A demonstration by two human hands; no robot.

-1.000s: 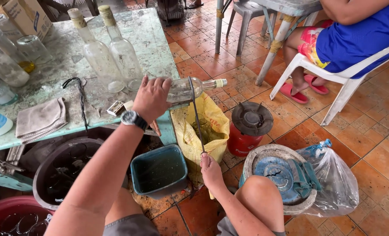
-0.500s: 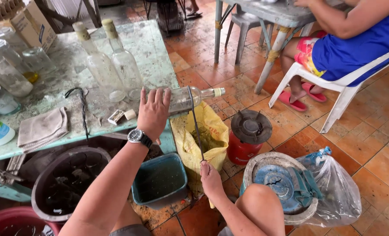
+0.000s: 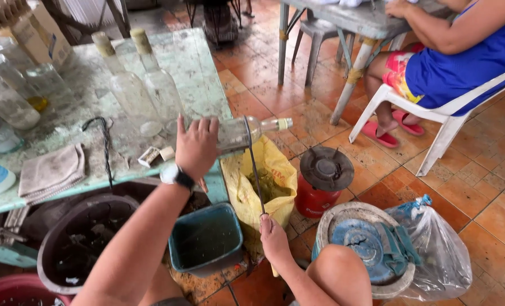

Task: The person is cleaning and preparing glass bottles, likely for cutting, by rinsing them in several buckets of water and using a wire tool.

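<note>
while left hand fingers press the lying bottle, right hand fingers clamp a rod.

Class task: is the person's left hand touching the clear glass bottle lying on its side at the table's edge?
Touching. The head view shows the left hand pressed flat on the clear glass bottle, fingers spread over its body with no gap visible.
</note>
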